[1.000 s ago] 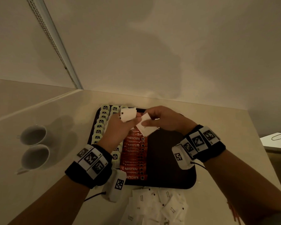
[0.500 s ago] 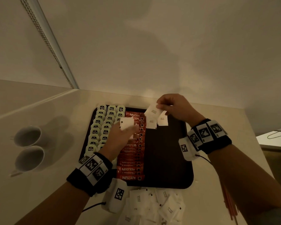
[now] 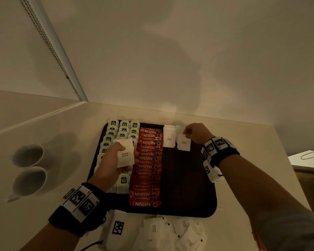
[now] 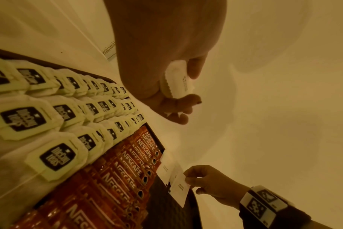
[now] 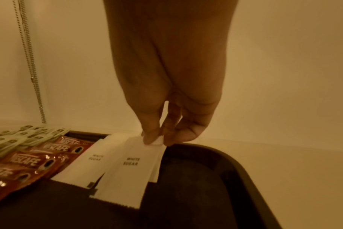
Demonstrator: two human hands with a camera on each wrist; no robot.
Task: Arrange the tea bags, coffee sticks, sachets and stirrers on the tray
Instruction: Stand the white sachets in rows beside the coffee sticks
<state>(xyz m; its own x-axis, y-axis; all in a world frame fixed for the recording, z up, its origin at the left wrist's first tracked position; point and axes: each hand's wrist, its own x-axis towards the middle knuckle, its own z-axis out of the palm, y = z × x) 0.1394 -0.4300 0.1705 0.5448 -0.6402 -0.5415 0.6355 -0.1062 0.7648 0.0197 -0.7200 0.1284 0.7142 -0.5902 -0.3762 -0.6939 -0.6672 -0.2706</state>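
Entry: sugar-sachet column, just begun, at the far end of the dark tray (image 3: pixel 198 205); tea bags (image 3: pixel 122 130) in three rows along the tray's left side, coffee sticks (image 3: pixel 149 158) in one overlapping column beside them, the right half of the tray bare.

Risks, as judged: the sachet under the right hand (image 3: pixel 196 134) is being set beside the laid sachet (image 3: pixel 169 137) and could land askew or overlap it unevenly if released before it lies flat; it sits near the tray's far rim and could ride up on that rim; a second sheet appears to lie behind it in the right wrist view, so two may drop together; the left hand (image 3: pixel 112 160) hangs over the tea bags and could brush their rows out of line; the loose sachets (image 3: pixel 170 232) heaped on the counter (image 3: pixel 53 124) at the near edge could be swept off by a forearm; whether any stirrers are on the tray cannot be told.

Fingers, right (image 5: pixel 151 133): narrow, thumb and fingertips pinching the top edge of the held sachet (image 5: pixel 127 173), its lower end touching the tray.

Fingers, left (image 4: pixel 178 106): curled, thumb on top, gripping the spare sachet (image 3: pixel 126 154) above the tea bags, clear of the tray.
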